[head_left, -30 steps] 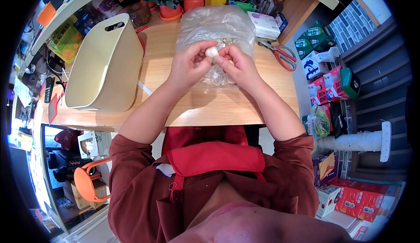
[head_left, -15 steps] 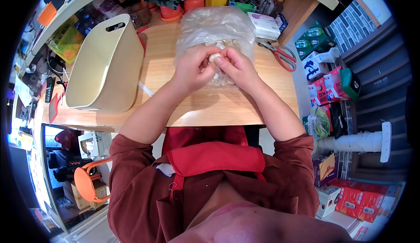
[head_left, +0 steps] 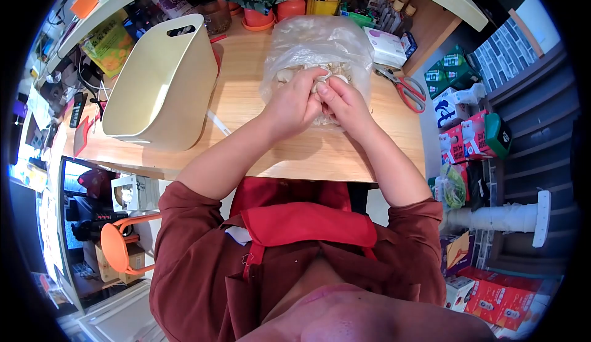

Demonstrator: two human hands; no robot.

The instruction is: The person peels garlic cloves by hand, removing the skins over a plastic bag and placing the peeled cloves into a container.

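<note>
Over the clear plastic bag (head_left: 317,36), both hands meet with their fingers closed around a small whitish garlic piece (head_left: 320,82). My left hand (head_left: 293,105) grips it from one side, and my right hand (head_left: 346,104) pinches it with the thumb on top. Fingers cover much of the garlic, so I cannot tell whether it is a bulb or a clove. Pale, papery garlic skins (head_left: 285,76) lie in the bag's opening beneath and around the hands.
A cream plastic bin (head_left: 163,89) stands on the wooden table (head_left: 240,65) at the left. Red-handled scissors (head_left: 409,92) lie right of the bag. Behind are orange pots (head_left: 290,8), a white packet (head_left: 385,46) and corked bottles (head_left: 394,12). A white strip (head_left: 218,121) lies near my left forearm.
The view has shifted, so the table things appear farther right. My fingers have closed more over the garlic, and my left hand has turned so its back shows more.
</note>
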